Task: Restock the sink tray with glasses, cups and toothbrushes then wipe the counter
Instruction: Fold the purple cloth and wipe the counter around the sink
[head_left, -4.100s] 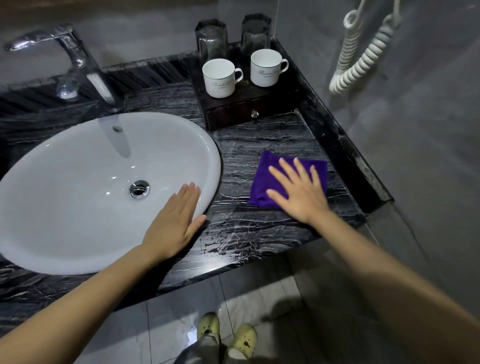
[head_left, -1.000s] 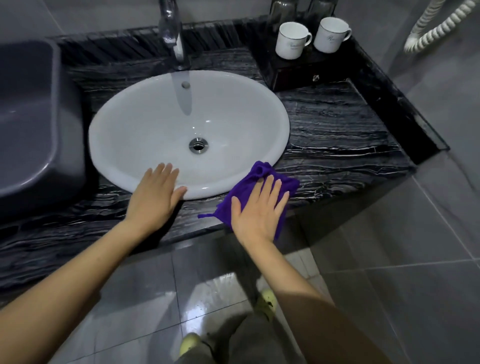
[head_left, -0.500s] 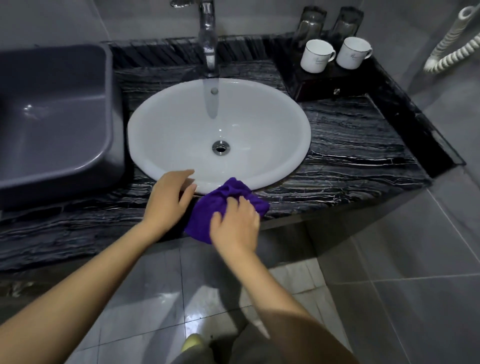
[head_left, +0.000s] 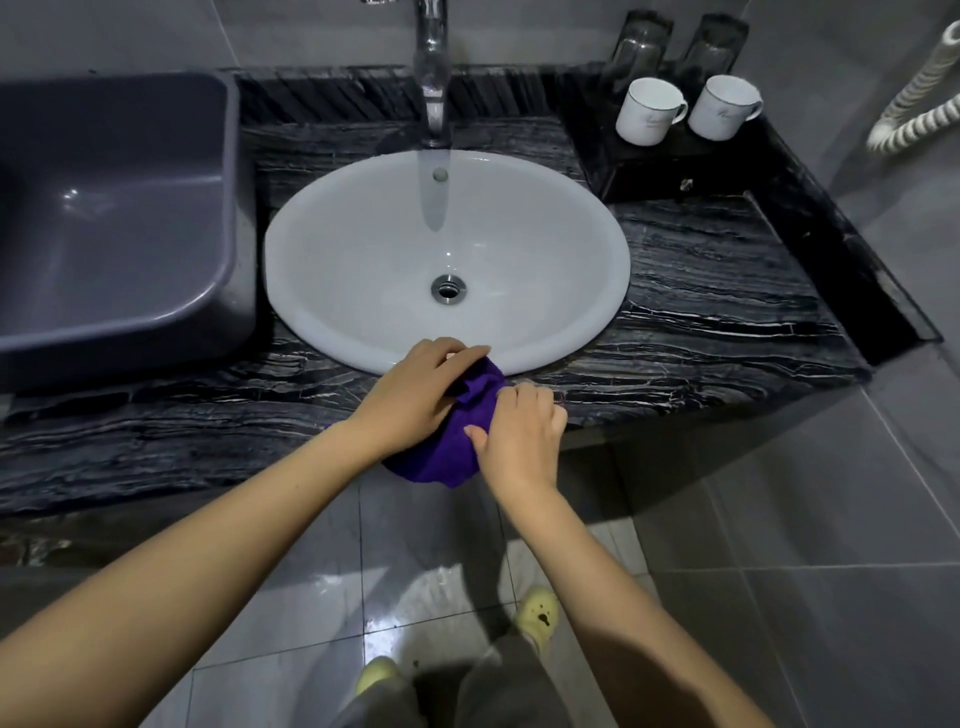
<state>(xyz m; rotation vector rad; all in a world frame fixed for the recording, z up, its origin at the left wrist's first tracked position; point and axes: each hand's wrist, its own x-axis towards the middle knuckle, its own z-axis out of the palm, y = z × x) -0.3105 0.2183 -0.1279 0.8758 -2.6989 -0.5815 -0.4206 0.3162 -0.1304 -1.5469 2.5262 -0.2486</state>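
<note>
Wiping step: black marble counter (head_left: 727, 291), white basin (head_left: 363, 249) at ctr, far-right tray (head_left: 737, 156) w/ two cups (head_left: 647, 111) & glasses (head_left: 641, 47); purple cloth (head_left: 441, 447) bunched at near edge, L hand (head_left: 415, 389) & R hand (head_left: 519, 436) both curled, gripping it; next, prob. refold flat, then wipe near-left strip.

Upper right of the frame: two white cups (head_left: 649, 111) and two glasses (head_left: 641, 44) on one dark tray (head_left: 649, 171). One white basin (head_left: 363, 249), one tap (head_left: 432, 62), one grey tub (head_left: 114, 208) at left, one purple cloth (head_left: 447, 447), two hands (head_left: 421, 389), and two yellow shoes (head_left: 537, 610) at the bottom.
</note>
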